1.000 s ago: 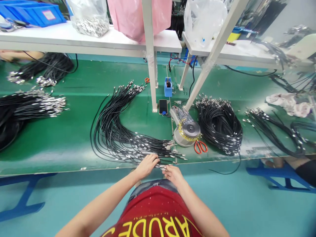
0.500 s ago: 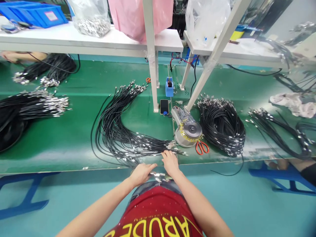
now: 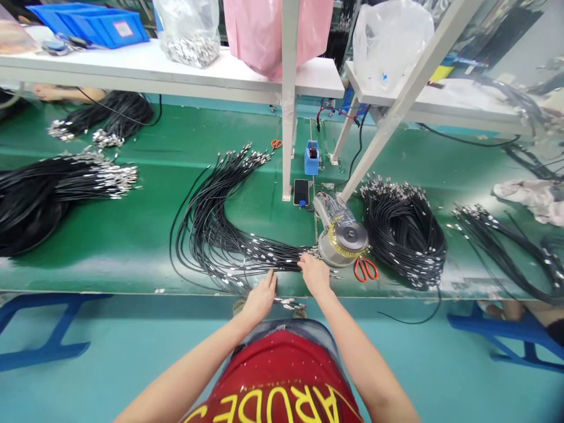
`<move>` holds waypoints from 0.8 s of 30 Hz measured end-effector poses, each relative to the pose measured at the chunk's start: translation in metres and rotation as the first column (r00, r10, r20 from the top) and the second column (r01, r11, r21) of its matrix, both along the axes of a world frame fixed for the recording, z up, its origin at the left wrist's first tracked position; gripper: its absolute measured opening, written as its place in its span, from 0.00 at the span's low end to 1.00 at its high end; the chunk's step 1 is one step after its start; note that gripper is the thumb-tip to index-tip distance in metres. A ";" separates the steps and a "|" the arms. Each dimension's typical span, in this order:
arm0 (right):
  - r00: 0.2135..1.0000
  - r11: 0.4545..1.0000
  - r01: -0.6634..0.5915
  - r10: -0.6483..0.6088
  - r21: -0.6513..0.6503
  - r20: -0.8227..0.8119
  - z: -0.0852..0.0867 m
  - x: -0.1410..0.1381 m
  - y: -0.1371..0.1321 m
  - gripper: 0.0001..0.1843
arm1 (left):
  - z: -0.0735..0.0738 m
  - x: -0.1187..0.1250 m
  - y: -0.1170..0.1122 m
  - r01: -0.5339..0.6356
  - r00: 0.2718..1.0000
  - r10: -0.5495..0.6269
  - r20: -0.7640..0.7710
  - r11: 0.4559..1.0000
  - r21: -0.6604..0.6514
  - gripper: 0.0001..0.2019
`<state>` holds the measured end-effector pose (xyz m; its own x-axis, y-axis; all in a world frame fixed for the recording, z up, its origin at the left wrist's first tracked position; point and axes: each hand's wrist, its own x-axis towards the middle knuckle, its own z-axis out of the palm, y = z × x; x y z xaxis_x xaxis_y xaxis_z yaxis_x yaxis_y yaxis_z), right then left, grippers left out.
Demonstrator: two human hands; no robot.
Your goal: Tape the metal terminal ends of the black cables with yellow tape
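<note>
Okay, main item on my feed: a fan of black cables (image 3: 220,247) with crimped metal ends, lying on the green counter (image 3: 110,258) and converging toward its front edge. Left hand (image 3: 259,298) rests on the cables at that edge, fingers loosely spread. Right hand (image 3: 315,275) presses on the metal ends, fingers close together. Can't tell whether either one is pinching anything. A small cluster of metal terminals (image 3: 288,304) sits past the edge, between the hands, above the person's lap.

Just right of the right hand is a round dispenser (image 3: 342,238) with a clear cover, and beside it red-handled scissors (image 3: 365,269). Farther right is a heaped cable bundle (image 3: 403,235). Beyond the fan are a phone (image 3: 301,192) and a small blue holder (image 3: 312,158). More cables (image 3: 66,182) lie well off to the left. A white shelf (image 3: 176,70) runs above the counter, carrying a blue bin (image 3: 88,23) and a clear bag of metal parts (image 3: 189,50). Under it, across the counter, is another person's forearm (image 3: 66,92).
</note>
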<state>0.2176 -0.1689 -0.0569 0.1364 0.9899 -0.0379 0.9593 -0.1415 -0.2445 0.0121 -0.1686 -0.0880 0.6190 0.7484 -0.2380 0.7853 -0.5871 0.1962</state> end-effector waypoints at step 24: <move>0.969 0.961 -0.245 0.238 0.127 0.069 -0.033 -0.002 -0.006 0.09 | 0.007 0.001 0.008 -0.175 0.984 0.171 -0.046 0.980 -0.090 0.23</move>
